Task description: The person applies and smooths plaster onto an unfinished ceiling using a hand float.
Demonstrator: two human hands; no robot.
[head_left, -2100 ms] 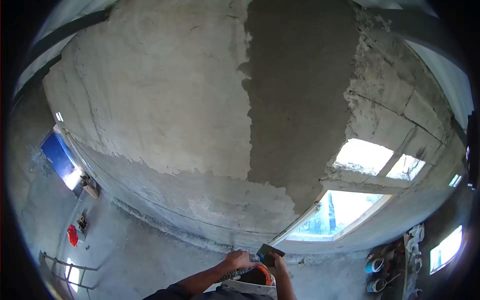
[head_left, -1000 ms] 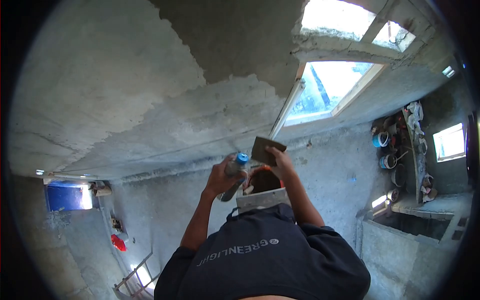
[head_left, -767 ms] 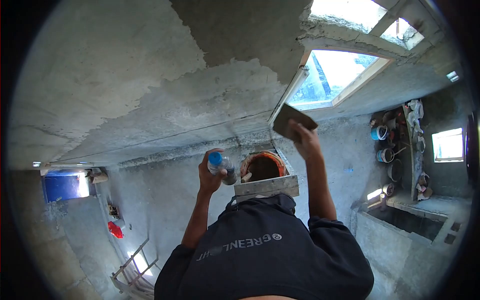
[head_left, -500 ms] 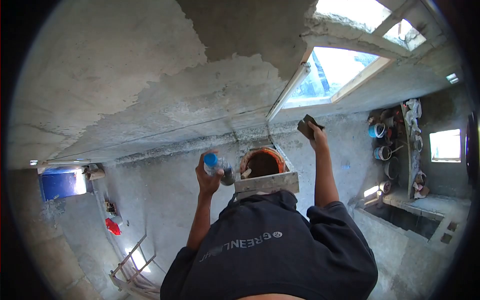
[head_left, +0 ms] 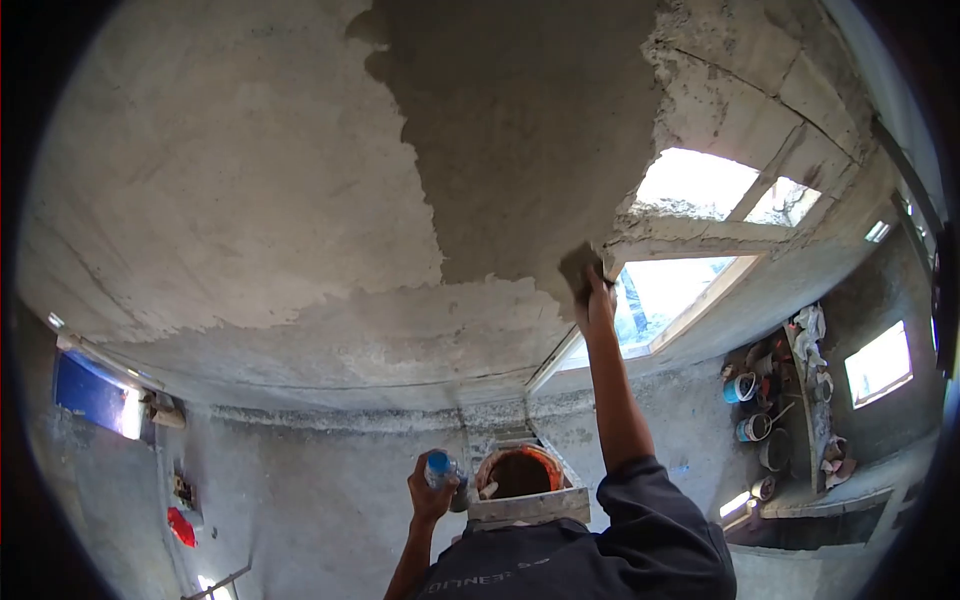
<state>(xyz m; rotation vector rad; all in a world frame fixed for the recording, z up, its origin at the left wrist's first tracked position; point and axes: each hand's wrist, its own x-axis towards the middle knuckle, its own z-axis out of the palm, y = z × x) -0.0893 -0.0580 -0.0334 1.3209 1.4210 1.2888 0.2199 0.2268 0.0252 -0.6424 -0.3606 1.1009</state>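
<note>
Flat pad (head_left: 577, 271), thin and dark, is held just right of the view's middle, toward 2 o'clock. The right hand (head_left: 597, 295) grips it, arm outstretched, in front of the lower edge of a dark grey patch (head_left: 520, 140) on the wall (head_left: 250, 180); whether it touches the wall is hard to tell. A bright window (head_left: 685, 290) is beside this hand, at 3 o'clock.

Between 6 and 7 o'clock, the left hand (head_left: 430, 496) is closed around a clear bottle (head_left: 456, 480) with a blue cap (head_left: 438, 461). Just right of the bottle, at 6 o'clock, is an orange-rimmed bucket (head_left: 550, 464) with brown contents, behind a wooden board (head_left: 530, 507). More buckets (head_left: 741, 389) are near 4 o'clock.
</note>
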